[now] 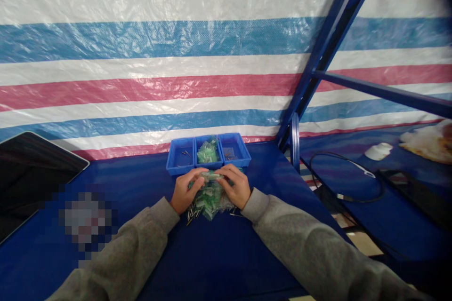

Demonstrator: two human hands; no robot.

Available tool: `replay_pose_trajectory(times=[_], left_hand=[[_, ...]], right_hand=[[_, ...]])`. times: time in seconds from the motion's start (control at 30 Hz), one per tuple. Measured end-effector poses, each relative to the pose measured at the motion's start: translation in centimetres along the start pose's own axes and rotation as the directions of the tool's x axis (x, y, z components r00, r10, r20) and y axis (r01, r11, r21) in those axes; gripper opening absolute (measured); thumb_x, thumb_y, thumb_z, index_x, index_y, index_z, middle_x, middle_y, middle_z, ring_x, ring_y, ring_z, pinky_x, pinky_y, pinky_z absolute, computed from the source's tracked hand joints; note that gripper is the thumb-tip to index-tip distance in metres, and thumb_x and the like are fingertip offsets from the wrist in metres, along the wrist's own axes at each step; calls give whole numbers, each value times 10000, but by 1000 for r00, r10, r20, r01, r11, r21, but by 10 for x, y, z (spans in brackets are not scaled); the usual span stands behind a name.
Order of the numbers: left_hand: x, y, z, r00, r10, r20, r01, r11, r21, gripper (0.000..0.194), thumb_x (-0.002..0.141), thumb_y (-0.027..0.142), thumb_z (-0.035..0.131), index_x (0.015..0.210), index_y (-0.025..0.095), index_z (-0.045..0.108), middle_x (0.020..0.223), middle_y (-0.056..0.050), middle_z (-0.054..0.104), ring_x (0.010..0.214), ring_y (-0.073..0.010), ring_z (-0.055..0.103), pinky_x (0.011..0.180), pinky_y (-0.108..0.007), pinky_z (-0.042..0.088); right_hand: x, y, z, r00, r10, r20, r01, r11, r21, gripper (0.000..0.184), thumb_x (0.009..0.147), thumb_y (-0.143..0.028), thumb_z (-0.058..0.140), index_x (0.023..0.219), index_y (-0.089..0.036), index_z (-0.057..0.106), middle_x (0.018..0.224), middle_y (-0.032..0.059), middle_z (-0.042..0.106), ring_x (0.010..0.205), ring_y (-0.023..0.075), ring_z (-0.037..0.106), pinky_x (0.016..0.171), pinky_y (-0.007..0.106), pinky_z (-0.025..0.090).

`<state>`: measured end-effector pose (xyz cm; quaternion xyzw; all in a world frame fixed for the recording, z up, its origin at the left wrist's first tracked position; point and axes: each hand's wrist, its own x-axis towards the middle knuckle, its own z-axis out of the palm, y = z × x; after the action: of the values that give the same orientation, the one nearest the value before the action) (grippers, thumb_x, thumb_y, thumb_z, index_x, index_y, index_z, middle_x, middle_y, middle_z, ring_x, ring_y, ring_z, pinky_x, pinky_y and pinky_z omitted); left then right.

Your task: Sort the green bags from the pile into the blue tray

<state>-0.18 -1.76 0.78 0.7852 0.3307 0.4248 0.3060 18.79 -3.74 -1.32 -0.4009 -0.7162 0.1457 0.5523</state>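
My left hand (188, 191) and my right hand (236, 185) meet over the table, each with thumb and fingers pinched. Between them they hold the two ends of a small clear-green plastic packet (211, 176). Below it lies a heap of green plastic packets (208, 202). Thin metal rods (191, 215) stick out at the heap's left edge, beside my left hand. Near my right hand are clear, shiny small pieces (226, 204), too fine to make out. Just beyond my fingers, the middle blue bin (208, 139) holds more green packets.
A left blue bin (171, 157) and a right blue bin (245, 150) contain a few thin metal pieces. A dark flat screen (31, 178) lies at the left, near a blurred patch. A blue metal frame (300, 89) rises at the right, with a cable (353, 201) beyond it.
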Motion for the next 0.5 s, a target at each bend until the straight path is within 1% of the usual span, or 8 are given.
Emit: replay_pose_trajectory(times=[0.07, 0.1, 0.17, 0.23, 0.27, 0.33, 0.43, 0.5], left_hand=[[2, 3, -2, 998, 53, 20, -55, 995, 83, 280, 875, 339, 471, 1035, 143, 590, 764, -35, 600, 669, -129, 556, 637, -248, 466], [3, 4, -2, 997, 76, 11, -77, 988, 135, 251, 864, 340, 494, 971, 143, 608, 747, -29, 582, 666, -127, 537, 642, -248, 455], [5, 7, -2, 994, 109, -23, -101, 969, 225, 194, 844, 323, 533, 837, 146, 613, 715, -18, 551, 659, -121, 510, 649, -246, 436], [6, 7, -1, 991, 122, -53, -104, 960, 259, 181, 849, 300, 527, 779, 148, 597, 760, -30, 565, 700, -125, 522, 677, -249, 434], [6, 6, 0, 991, 120, -64, -100, 961, 257, 178, 854, 293, 518, 782, 149, 594, 794, -37, 579, 723, -128, 535, 691, -250, 437], [5, 4, 1, 991, 95, -91, -71, 968, 240, 171, 862, 292, 506, 808, 154, 592, 803, -34, 602, 716, -125, 559, 687, -245, 446], [3, -3, 3, 987, 32, -160, -2, 983, 183, 150, 855, 298, 519, 855, 158, 575, 707, -1, 598, 569, -94, 550, 606, -225, 448], [1, -6, 5, 980, -16, -198, 38, 994, 106, 159, 849, 288, 533, 948, 164, 534, 609, 38, 561, 472, -78, 509, 536, -212, 429]], right_hand=[[0, -1, -1, 999, 22, -30, -23, 1000, -17, 166, 866, -283, 507, 902, -193, 641, 817, 46, 604, 702, 144, 556, 666, 271, 464], [0, -1, -2, 999, 32, -30, -33, 999, -30, 172, 867, -294, 506, 872, -187, 642, 782, 42, 603, 680, 143, 553, 657, 270, 457], [0, -2, -2, 999, 46, -9, -46, 997, -54, 207, 876, -306, 491, 809, -184, 644, 722, 36, 598, 651, 142, 550, 646, 268, 446], [0, -3, -3, 998, 52, 21, -51, 997, -56, 249, 888, -314, 469, 772, -186, 649, 702, 37, 604, 651, 146, 559, 648, 267, 444], [0, -3, -3, 998, 56, 26, -55, 997, -47, 253, 892, -317, 459, 792, -188, 654, 711, 38, 612, 658, 147, 565, 655, 268, 447], [0, -4, -2, 997, 74, 23, -73, 997, -19, 229, 886, -328, 467, 941, -198, 646, 745, 33, 625, 657, 146, 567, 662, 271, 458], [0, -5, -3, 996, 82, 28, -83, 996, 22, 358, 861, -333, 506, 1195, -209, 529, 768, 22, 613, 632, 140, 549, 649, 274, 472], [1, -7, -5, 998, 47, 47, -48, 998, 35, 386, 864, -308, 496, 1237, -212, 497, 793, 29, 605, 654, 142, 549, 664, 282, 478]])
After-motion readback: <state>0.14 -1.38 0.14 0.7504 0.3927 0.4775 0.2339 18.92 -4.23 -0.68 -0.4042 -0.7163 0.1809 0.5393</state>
